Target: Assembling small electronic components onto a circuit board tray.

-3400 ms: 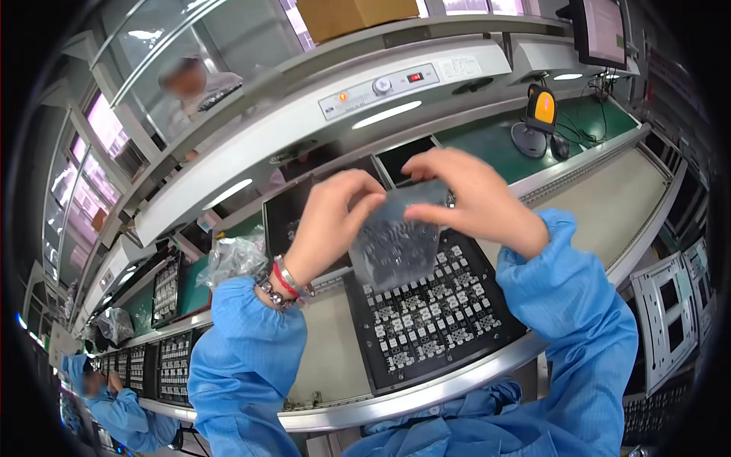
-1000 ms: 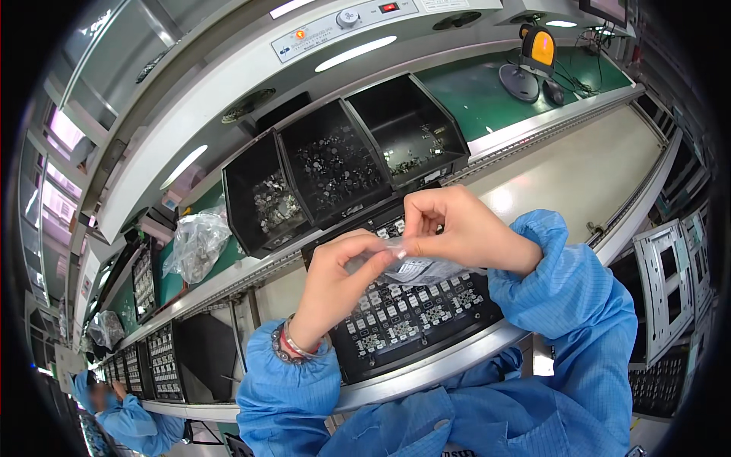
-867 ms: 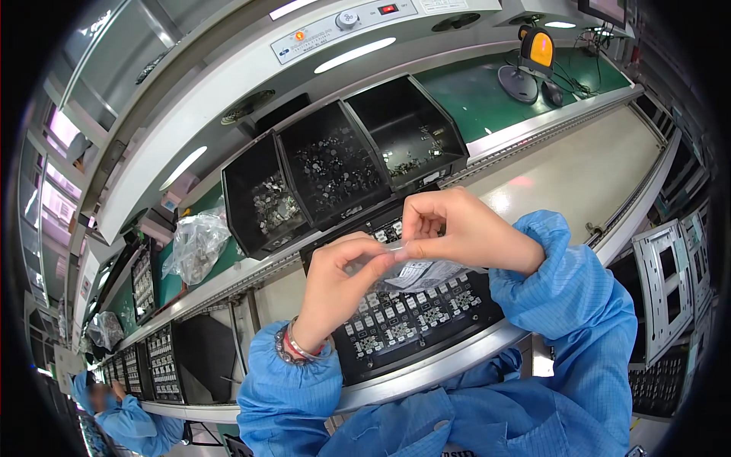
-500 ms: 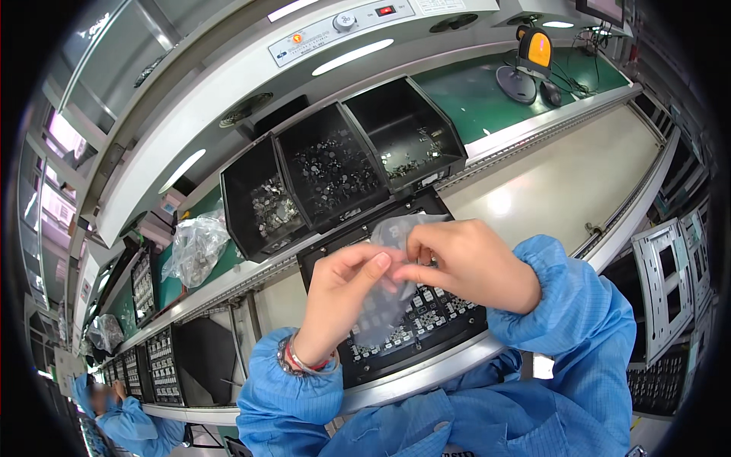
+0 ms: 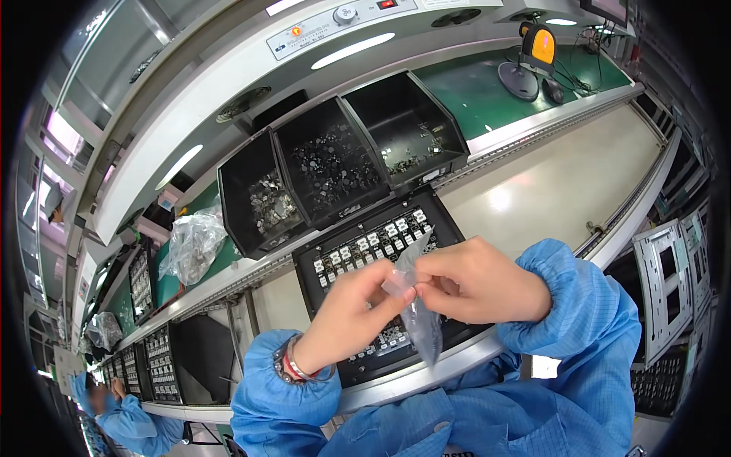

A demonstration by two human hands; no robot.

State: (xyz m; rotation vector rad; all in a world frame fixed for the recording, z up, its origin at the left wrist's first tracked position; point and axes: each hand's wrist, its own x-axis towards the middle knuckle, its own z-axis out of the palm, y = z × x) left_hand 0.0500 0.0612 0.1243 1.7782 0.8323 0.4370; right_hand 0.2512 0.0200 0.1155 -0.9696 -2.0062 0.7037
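Now pinching a translucent plastic bag (image 5: 424, 331) above the black component tray (image 5: 305, 283), in a closed grip of left hand (image 5: 344, 314) and right hand (image 5: 485, 282); letting it hang narrow instead of spread wide as just before, thus baring the tray's far rows of white parts (image 5: 373, 240); beyond, showing silvery pieces (image 5: 272, 202) in the left bin (image 5: 242, 164), dark bits (image 5: 335, 164) in the middle bin (image 5: 312, 122), brassy scraps (image 5: 411, 158) in the right bin (image 5: 384, 95)

A worker's bare left hand (image 5: 350, 311) and right hand (image 5: 487, 282) pinch a small translucent plastic bag (image 5: 424, 333) above a black rectangular tray (image 5: 448, 217) bearing rows of white-and-black parts (image 5: 373, 240); behind stand three open black bins (image 5: 308, 126), a yellow-and-black scanner (image 5: 541, 47) farther right on the green table (image 5: 480, 91).
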